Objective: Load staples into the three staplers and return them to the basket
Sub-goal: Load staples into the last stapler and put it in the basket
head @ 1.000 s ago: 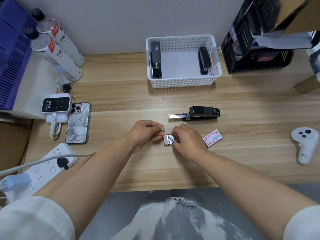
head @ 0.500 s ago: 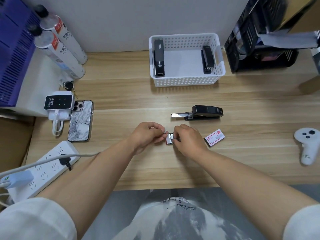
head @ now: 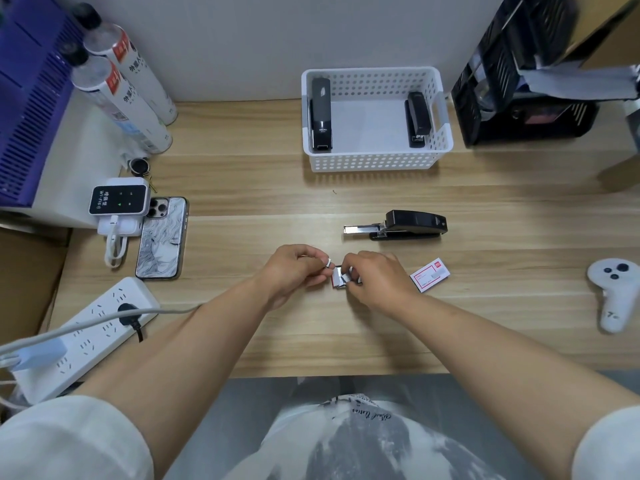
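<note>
A black stapler (head: 412,225) lies on the desk with its metal staple tray pulled out to the left. Two more black staplers (head: 321,114) (head: 418,118) lie inside the white perforated basket (head: 377,161) at the back. Just in front of the open stapler, my left hand (head: 294,271) pinches a small strip of staples (head: 327,262). Beside it my right hand (head: 375,280) holds the little open staple box (head: 338,280) on the desk. Its white and red sleeve (head: 430,274) lies to the right.
A phone (head: 162,237), a small WiFi device (head: 117,200) and a white power strip (head: 79,337) lie at the left. Two spray cans (head: 121,98) stand at the back left. A white controller (head: 614,292) lies at the right, and a black crate (head: 519,98) stands at the back right.
My hands have stayed at the staple box. The left fingers now hold the staple strip slightly apart from the box. The stapler has not moved.
</note>
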Tool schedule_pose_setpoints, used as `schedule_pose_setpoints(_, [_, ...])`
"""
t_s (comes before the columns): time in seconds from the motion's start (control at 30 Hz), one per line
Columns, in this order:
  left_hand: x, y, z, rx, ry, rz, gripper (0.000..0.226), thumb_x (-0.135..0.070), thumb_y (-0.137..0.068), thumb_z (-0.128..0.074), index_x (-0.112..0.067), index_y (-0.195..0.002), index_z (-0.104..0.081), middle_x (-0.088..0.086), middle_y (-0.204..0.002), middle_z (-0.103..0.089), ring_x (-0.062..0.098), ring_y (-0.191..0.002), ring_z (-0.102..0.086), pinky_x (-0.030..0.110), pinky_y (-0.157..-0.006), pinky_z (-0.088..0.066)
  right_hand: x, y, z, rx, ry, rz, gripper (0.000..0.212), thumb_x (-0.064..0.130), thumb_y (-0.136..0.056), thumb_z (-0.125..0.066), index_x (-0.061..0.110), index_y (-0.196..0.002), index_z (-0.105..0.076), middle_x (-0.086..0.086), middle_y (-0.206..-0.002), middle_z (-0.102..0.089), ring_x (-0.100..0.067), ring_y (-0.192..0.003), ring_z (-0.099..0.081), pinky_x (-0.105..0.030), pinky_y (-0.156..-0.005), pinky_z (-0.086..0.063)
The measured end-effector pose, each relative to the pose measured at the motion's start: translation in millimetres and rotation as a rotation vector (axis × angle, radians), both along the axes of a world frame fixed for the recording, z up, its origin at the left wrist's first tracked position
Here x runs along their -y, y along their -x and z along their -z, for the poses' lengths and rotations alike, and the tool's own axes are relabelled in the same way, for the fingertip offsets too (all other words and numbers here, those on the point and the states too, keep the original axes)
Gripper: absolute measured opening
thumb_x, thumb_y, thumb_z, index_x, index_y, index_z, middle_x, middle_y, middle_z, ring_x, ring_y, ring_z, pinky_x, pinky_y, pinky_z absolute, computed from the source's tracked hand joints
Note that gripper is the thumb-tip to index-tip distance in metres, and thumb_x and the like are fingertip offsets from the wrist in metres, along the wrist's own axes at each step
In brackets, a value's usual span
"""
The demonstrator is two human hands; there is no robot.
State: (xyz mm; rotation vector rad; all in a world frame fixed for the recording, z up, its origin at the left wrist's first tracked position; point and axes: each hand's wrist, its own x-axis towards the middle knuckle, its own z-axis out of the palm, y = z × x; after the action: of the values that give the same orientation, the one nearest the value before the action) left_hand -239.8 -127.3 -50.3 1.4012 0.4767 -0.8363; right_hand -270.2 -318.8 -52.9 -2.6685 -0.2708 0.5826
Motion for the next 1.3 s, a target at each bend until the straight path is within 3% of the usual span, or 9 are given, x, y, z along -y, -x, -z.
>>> schedule_pose_setpoints(0.2, [0, 1, 1, -0.006, -0.007, -0.014, 0.016, -0.002, -0.096, -0.065, 0.0, -0.112, -0.066, 0.015, -0.098, -0.075, 0.013, -0.082, -0.074, 0.018, -0.069, -0.059, 2, -6, 1, -0.112, -0.054, 0.02, 0.017, 0.022, -0.083, -0.062, 0.028, -0.098, -0.062, 0.009, -0.086, -0.067, -0.016, -0.092, -0.061, -0.034, -0.092, -0.042])
schedule_pose_setpoints(0.43, [-1, 0, 0, 0.0, -0.016, 0.028, 0.015, -0.003, -0.099, -0.06, 0.003, -0.112, -0.066, 0.015, -0.1, -0.071, 0.015, -0.085, -0.072, 0.019, -0.074, -0.06, -2, -8, 0, -0.102, -0.041, 0.049, 0.017, 0.015, -0.078, -0.062, 0.024, -0.092, -0.062, 0.009, -0.083, -0.067, -0.019, -0.084, -0.06, -0.029, -0.077, -0.04])
schedule_pose_setpoints(0.77, [4, -3, -5, 0.011, -0.045, 0.119, 0.005, -0.006, -0.098, -0.061, -0.008, -0.095, -0.064, 0.011, -0.09, -0.07, 0.011, -0.067, -0.061, 0.018, -0.058, -0.05, -1, -11, 1, -0.187, -0.117, 0.191, 0.014, 0.015, -0.078, -0.064, 0.028, -0.075, -0.057, 0.01, -0.077, -0.064, -0.018, -0.077, -0.06, -0.028, -0.069, -0.046])
schedule_pose_setpoints(0.87, [6, -4, -5, 0.032, -0.077, 0.167, 0.005, -0.005, -0.098, -0.06, -0.007, -0.097, -0.065, 0.013, -0.091, -0.067, 0.011, -0.065, -0.057, 0.019, -0.056, -0.047, 1, -14, -2, -0.243, -0.172, 0.229, 0.016, 0.014, -0.08, -0.062, 0.028, -0.072, -0.06, 0.009, -0.074, -0.066, -0.018, -0.074, -0.064, -0.03, -0.07, -0.051])
schedule_pose_setpoints(0.97, [8, -6, -6, 0.066, -0.109, 0.219, 0.009, -0.005, -0.097, -0.06, -0.004, -0.101, -0.068, 0.011, -0.086, -0.064, 0.012, -0.064, -0.055, 0.02, -0.055, -0.045, 4, -18, -7, -0.262, -0.247, 0.282, 0.012, 0.011, -0.081, -0.066, 0.019, -0.074, -0.068, -0.003, -0.078, -0.072, -0.02, -0.073, -0.065, -0.03, -0.07, -0.052])
schedule_pose_setpoints(1.13, [11, -8, -8, 0.116, -0.105, 0.269, 0.016, -0.013, -0.094, -0.069, -0.002, -0.103, -0.074, 0.014, -0.082, -0.062, 0.024, -0.075, -0.05, 0.025, -0.059, -0.042, 11, -22, -22, -0.324, -0.386, 0.398, 0.008, 0.007, -0.084, -0.065, 0.01, -0.082, -0.073, -0.007, -0.074, -0.068, -0.016, -0.065, -0.058, -0.027, -0.064, -0.046])
schedule_pose_setpoints(1.23, [16, -10, -13, 0.126, -0.056, 0.295, 0.023, -0.024, -0.092, -0.074, -0.004, -0.102, -0.076, 0.01, -0.081, -0.064, 0.018, -0.068, -0.054, 0.024, -0.058, -0.044, 15, -27, -34, -0.328, -0.516, 0.522, 0.005, 0.008, -0.084, -0.068, 0.008, -0.081, -0.072, -0.005, -0.071, -0.067, -0.017, -0.068, -0.063, -0.029, -0.07, -0.049])
schedule_pose_setpoints(1.3, [19, -13, -17, 0.133, -0.027, 0.291, 0.026, -0.026, -0.093, -0.073, -0.002, -0.101, -0.076, 0.007, -0.08, -0.064, 0.013, -0.063, -0.055, 0.024, -0.059, -0.043, 16, -31, -42, -0.327, -0.601, 0.6, 0.003, 0.008, -0.084, -0.069, 0.006, -0.083, -0.071, -0.006, -0.077, -0.075, -0.013, -0.074, -0.07, -0.021, -0.069, -0.053])
